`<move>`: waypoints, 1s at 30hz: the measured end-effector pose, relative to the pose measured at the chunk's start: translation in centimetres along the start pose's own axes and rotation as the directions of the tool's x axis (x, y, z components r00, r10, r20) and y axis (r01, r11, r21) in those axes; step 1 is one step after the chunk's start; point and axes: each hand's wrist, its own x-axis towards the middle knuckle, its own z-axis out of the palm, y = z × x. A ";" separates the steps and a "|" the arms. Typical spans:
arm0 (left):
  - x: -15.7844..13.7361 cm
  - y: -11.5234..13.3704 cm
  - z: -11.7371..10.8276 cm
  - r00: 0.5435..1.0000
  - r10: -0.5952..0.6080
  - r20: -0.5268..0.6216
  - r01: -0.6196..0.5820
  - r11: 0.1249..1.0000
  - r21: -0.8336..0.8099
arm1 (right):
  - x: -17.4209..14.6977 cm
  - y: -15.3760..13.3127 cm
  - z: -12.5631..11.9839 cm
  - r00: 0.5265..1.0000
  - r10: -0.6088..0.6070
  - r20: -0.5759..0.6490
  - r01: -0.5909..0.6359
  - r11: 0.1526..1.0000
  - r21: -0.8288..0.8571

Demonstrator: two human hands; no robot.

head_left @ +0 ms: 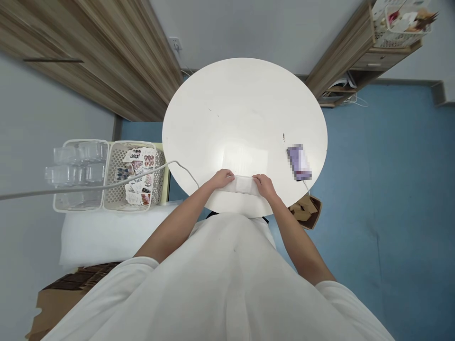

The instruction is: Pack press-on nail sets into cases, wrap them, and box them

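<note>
Both hands are at the near edge of a round white table (245, 99). They grip a flat, whitish, partly see-through strip (242, 185), which looks like soft wrapping material; its exact kind cannot be made out. My left hand (222, 178) is closed on the strip's left end, thumb and fingers pinched together. At the right end, my right hand (264, 185) is closed in a similar pinch. The strip lies stretched between them, low over the tabletop. A denser white patch shows in its middle.
A blurred purple phone-like object (299, 162) with a cable lies on the table's right. To the left, a white basket (115, 196) holds several carded items beside another with clear plastic boxes (76, 173). A grey cable (142, 176) reaches the table. A cardboard box (314, 222) stands below right.
</note>
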 end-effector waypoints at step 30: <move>-3.7 1.4 1.6 0.898 0.427 0.108 -0.427 0.784 0.451 | -3.8 -1.4 1.0 0.953 -0.245 0.180 0.297 0.879 -0.373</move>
